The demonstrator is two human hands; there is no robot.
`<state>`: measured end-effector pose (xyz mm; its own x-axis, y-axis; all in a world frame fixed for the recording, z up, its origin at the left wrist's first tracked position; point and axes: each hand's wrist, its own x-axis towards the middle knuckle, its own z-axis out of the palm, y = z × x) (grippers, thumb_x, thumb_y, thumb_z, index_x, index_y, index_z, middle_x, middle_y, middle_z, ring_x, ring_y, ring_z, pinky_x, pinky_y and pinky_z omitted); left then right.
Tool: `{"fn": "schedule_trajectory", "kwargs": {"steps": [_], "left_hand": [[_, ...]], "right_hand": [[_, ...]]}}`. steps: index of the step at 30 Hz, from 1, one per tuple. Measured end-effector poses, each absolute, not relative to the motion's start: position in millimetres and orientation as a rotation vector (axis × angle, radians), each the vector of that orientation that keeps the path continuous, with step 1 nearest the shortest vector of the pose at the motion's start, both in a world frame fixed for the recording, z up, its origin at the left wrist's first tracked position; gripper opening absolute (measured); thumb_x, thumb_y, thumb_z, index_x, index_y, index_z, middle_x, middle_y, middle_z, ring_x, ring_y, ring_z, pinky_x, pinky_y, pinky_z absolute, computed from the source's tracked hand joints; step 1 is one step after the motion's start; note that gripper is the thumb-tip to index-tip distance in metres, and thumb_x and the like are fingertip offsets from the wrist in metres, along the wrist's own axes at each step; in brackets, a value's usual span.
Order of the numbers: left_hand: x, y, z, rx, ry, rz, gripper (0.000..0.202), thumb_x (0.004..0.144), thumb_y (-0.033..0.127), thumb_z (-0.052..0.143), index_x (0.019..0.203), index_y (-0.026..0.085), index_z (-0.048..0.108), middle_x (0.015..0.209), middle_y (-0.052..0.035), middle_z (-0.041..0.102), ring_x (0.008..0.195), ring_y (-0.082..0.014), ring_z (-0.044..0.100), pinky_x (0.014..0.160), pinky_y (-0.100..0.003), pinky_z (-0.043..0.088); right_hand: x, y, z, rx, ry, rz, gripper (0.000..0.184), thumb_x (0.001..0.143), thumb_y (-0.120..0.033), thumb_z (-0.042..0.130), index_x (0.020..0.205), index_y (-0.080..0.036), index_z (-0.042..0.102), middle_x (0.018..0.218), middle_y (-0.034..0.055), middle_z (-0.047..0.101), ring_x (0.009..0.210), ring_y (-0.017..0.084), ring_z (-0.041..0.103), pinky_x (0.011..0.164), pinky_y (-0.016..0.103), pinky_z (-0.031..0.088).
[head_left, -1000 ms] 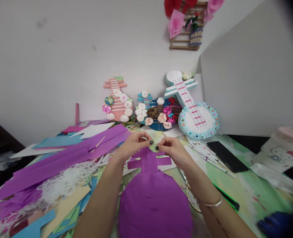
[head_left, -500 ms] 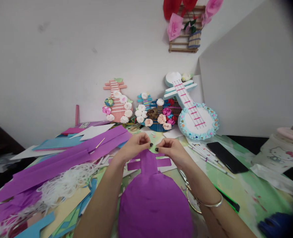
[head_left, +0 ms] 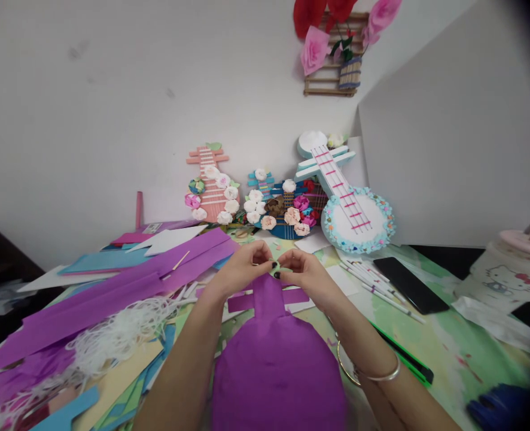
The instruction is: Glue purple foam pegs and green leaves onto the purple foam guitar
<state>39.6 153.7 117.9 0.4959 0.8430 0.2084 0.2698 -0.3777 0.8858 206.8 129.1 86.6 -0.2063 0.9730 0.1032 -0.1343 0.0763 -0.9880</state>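
A purple paper guitar shape (head_left: 277,359) lies in front of me, its round body near me and its neck with a crossbar pointing away. My left hand (head_left: 242,268) and my right hand (head_left: 301,272) meet at the top end of the neck. Both pinch with thumb and fingers pressed together. What they hold at the tip is too small to make out. A bangle (head_left: 379,374) circles my right wrist.
Long purple paper strips (head_left: 112,287), white string (head_left: 121,332) and coloured card lie at the left. Finished paper guitars with flowers (head_left: 287,206) lean on the wall. Pens (head_left: 372,280), a black phone (head_left: 411,283), a metal ring (head_left: 343,365) and a Hello Kitty container (head_left: 507,272) sit at the right.
My two hands have drawn closer together at the top of the purple neck; their fingertips now nearly touch.
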Motion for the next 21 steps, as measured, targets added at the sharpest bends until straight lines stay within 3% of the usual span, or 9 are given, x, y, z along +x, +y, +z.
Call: {"fn": "schedule_trajectory", "kwargs": {"steps": [12,18,21], "left_hand": [[24,165,111,1.707,0.761,0.658,0.032,0.069,0.029,0.071,0.093,0.015,0.055,0.078,-0.0009,0.059,0.068,-0.0107,0.056,0.063,-0.023,0.041],[29,162,112,1.720,0.820,0.662,0.029,0.068,0.029,0.070,0.089,0.015,0.056,0.073,0.0003,0.058,0.063,-0.0098,0.054,0.059,-0.021,0.039],[30,161,113,1.741,0.874,0.656,0.024,0.068,0.027,0.068,0.086,0.014,0.060,0.072,-0.0002,0.059,0.062,-0.0100,0.054,0.058,-0.021,0.039]], "right_hand": [[207,130,84,-0.912,-1.433,1.256,0.026,0.061,-0.014,0.065,0.084,-0.019,0.053,0.063,-0.0063,0.057,0.056,0.009,0.054,0.055,0.022,0.041],[217,130,87,-0.875,-1.428,1.380,0.030,0.063,-0.018,0.069,0.090,-0.018,0.057,0.071,-0.0028,0.063,0.065,0.010,0.059,0.062,0.024,0.047],[228,129,93,-0.934,-1.391,1.417,0.021,0.066,-0.024,0.069,0.085,-0.016,0.062,0.075,0.0002,0.065,0.066,0.011,0.060,0.063,0.026,0.051]]}}
